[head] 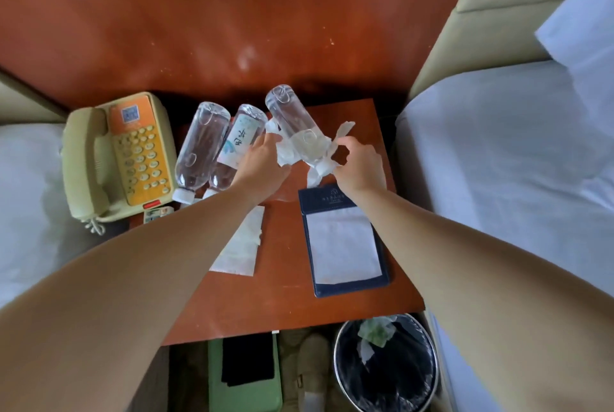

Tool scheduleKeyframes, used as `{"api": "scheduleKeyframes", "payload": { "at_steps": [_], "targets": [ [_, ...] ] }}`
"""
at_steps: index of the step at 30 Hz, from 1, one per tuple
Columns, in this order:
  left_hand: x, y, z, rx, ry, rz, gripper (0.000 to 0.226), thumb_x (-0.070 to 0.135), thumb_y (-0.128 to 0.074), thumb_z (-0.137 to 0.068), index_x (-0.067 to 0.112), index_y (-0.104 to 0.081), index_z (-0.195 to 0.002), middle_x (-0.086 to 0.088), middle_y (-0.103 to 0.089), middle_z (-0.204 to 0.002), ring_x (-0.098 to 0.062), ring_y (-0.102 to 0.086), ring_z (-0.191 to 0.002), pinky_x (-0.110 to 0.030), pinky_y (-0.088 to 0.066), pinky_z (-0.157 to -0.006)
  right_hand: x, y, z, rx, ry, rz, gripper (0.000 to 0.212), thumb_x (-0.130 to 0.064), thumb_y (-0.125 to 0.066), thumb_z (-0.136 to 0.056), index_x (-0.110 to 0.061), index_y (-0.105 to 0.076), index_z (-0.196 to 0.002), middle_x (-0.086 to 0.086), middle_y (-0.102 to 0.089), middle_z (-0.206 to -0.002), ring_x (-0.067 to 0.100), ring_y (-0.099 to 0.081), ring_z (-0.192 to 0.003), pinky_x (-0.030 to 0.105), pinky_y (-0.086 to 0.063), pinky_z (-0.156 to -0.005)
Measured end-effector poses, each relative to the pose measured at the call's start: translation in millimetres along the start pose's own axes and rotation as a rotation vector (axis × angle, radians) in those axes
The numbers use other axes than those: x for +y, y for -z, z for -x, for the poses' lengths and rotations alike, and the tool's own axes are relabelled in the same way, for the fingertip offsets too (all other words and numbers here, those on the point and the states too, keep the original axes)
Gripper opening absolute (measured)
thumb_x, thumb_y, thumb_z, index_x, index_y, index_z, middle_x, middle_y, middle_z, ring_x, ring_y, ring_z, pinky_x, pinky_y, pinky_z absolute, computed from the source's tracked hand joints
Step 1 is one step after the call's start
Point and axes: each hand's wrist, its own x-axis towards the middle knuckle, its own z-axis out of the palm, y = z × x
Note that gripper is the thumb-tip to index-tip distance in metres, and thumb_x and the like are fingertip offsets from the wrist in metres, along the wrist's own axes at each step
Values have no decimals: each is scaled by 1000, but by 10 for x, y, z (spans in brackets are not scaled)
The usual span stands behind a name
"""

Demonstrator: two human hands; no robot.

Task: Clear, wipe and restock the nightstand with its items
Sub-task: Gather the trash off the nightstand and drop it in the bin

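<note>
Three bottles, one phone, one notepad, and both hands at a tissue wad.
On the worktop [332, 308] sit one phone [119, 159] at the left edge, then the left bottle [202, 145] and middle bottle [241, 139], touching side by side with caps toward the person, and the right bottle [290, 115] just beside them. One crumpled wad [287, 154] wraps the right bottle's near end. The right grip [360, 162] is clamped on a strip of that wad, thumb against forefinger. The left grip [262, 162] has fingertips on the wad's other side; I cannot tell if they pinch it. One flat tissue [241, 245] lies under the left forearm, one notepad [345, 242] near the right wrist. One bin [385, 365] stands below the front edge.
</note>
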Motion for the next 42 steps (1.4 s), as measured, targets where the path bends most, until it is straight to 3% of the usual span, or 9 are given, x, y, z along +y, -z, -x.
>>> {"api": "scheduleKeyframes", "payload": {
  "at_steps": [3, 8, 14, 19, 23, 27, 31, 36, 42],
  "targets": [
    [-37, -77, -111, 8, -78, -55, 59, 26, -67, -90, 15, -39, -141, -6, -42, -143, -25, -40, -131, -39, -39, -108, 38, -96, -77, -40, 17, 126, 60, -14, -59, -96, -34, -36, -148, 11, -48, -127, 28, -43, -119, 30, -38, -77],
    [-40, -168, -187, 109, -103, -157, 45, 26, -64, -92, 10, -48, -131, -10, -46, -133, -28, -40, -125, -37, -40, -102, 131, -227, -108, -13, 28, 138, 47, -25, -63, -93, -30, -52, -139, 9, -50, -117, 26, -44, -109, 28, -37, -73],
    [-37, -157, -161, 128, -93, -107, 23, 19, -61, -90, 9, -61, -111, -9, -63, -102, -26, -60, -90, -36, -52, -71, 174, -285, -112, 95, 90, 119, 27, -22, -65, -93, -15, -67, -118, 7, -60, -106, 15, -37, -90, 26, -32, -66],
    [-119, -72, -65, -10, -91, -11, 27, 23, -66, -88, 13, -66, -112, -4, -68, -97, -23, -63, -85, -38, -56, -73, 221, -227, -90, 18, 57, 48, 23, -21, -63, -94, -7, -72, -109, 9, -65, -106, 26, -50, -102, 29, -35, -69],
    [-154, -9, 83, -33, -104, 73, 26, 22, -66, -86, 16, -66, -112, 2, -65, -95, -18, -62, -87, -24, -46, -61, 238, -109, -23, 42, 46, 89, 25, -24, -58, -96, -14, -72, -114, 6, -69, -109, 28, -50, -109, 38, -43, -84],
    [-137, 43, 250, -21, -109, 145, 17, 23, -68, -85, 23, -63, -101, 5, -64, -94, -13, -60, -86, -31, -51, -69, 235, 26, 26, 107, -7, -40, 26, -21, -56, -93, -11, -71, -113, 5, -68, -110, 30, -54, -108, 35, -40, -89],
    [-189, 28, 415, -22, -128, 10, 30, 38, -73, -82, 26, -58, -105, 8, -58, -100, -14, -56, -92, -30, -46, -70, 359, 179, 92, 219, -110, -89, 27, -19, -55, -90, -11, -67, -113, 10, -65, -115, 30, -58, -108, 32, -45, -84],
    [-172, -81, 577, -35, -133, -159, 51, 64, -67, -77, 33, -50, -113, 8, -47, -122, -15, -42, -116, -34, -40, -95, 479, 288, 199, 168, -138, -110, 26, -13, -55, -87, -6, -64, -111, 11, -60, -120, 28, -56, -110, 30, -42, -82],
    [15, -211, 531, 50, -371, -148, 33, 44, -60, -91, 25, -51, -117, 7, -54, -118, -14, -48, -109, -32, -45, -91, 538, 268, 258, -34, 32, 188, 35, -4, -62, -86, -5, -48, -118, 15, -52, -118, 34, -50, -109, 42, -46, -82]
  ]
}}
